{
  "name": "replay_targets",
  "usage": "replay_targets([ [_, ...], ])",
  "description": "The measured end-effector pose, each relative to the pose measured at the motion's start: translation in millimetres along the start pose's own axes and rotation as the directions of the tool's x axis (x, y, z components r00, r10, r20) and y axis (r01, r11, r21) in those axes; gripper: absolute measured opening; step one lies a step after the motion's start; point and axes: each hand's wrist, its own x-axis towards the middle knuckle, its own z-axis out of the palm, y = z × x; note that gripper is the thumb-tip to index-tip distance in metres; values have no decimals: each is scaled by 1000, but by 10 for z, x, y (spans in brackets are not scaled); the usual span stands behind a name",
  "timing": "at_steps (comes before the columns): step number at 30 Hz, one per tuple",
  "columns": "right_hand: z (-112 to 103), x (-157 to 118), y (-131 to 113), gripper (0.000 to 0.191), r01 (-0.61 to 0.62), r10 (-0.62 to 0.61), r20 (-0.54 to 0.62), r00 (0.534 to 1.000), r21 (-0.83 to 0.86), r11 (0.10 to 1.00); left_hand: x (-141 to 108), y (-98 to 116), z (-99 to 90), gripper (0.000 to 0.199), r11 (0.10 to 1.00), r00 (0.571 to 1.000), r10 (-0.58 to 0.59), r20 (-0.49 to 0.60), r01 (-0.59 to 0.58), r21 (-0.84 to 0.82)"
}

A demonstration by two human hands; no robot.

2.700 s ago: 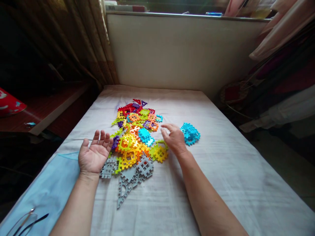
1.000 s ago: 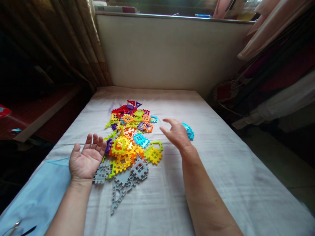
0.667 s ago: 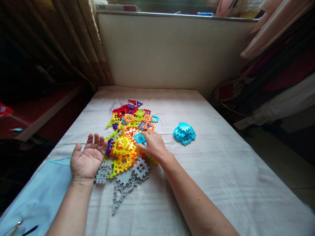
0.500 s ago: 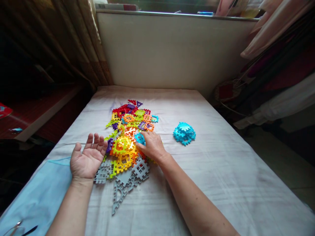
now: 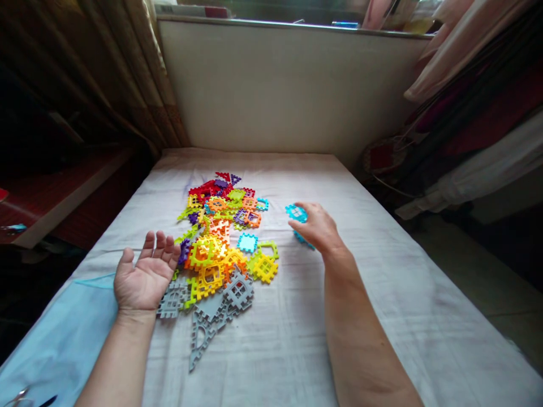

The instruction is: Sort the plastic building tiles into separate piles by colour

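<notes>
My right hand point(image 5: 318, 226) pinches a blue window-shaped plastic piece point(image 5: 296, 212) between thumb and fingers, over the blue pile point(image 5: 304, 242), which it mostly hides. Palm up, my left hand point(image 5: 146, 274) rests beside the heap's left edge, fingers spread and holding nothing. The mixed heap has red pieces point(image 5: 207, 191) at the back, yellow pieces point(image 5: 211, 275) in the middle and grey pieces point(image 5: 238, 289) in front. A solid light-blue square point(image 5: 247, 242) lies at the heap's right side, near a yellow window piece point(image 5: 265, 268).
A pale sheet point(image 5: 288, 345) covers the surface. Light-blue cloth point(image 5: 76, 333) lies at the left, with glasses point(image 5: 25, 398) at its lower corner. Curtains point(image 5: 136, 85) hang at the back left, clothes point(image 5: 475, 124) at the right. A white panel point(image 5: 263, 90) stands behind.
My right hand has moved from the heap rightward to the blue pile, carrying a blue piece. The solid blue square and yellow window piece now show. My left hand stays open.
</notes>
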Motion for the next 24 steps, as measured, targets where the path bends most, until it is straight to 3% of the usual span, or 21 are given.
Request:
replay_targets([
  [4, -163, 46, 357, 58, -208, 212, 37, 977, -84, 974, -11, -3, 11, 39, 1000, 1000, 12, -8, -11, 16],
  [8, -183, 25, 470, 65, -240, 249, 97, 964, -98, 966, -24, -4, 21, 38, 1000, 1000, 10, 13, -11, 21],
  [12, -222, -13, 405, 65, -247, 261, 96, 961, -134, 960, -25, -4, 22, 37, 1000, 1000, -3, 18, 2, 15],
  [15, -193, -23, 253, 57, -181, 183, 10, 983, -125, 976, -22, -7, 24, 38, 1000, 1000, 2, 10, -2, 14],
  [18, -47, -35, 6, 47, 0, -2, -32, 999, -50, 999, -12, -8, 11, 39, 1000, 1000, 15, 3, -15, 14],
  [21, 164, -89, -278, 40, 200, -202, 98, 975, 29, 979, 4, -4, -21, 41, 1000, 1000, 10, 28, -11, 15],
  [24, 337, -183, -512, 39, 286, -278, 270, 922, 13, 958, 14, -2, -45, 41, 1000, 999, 3, 43, -4, 14],
])
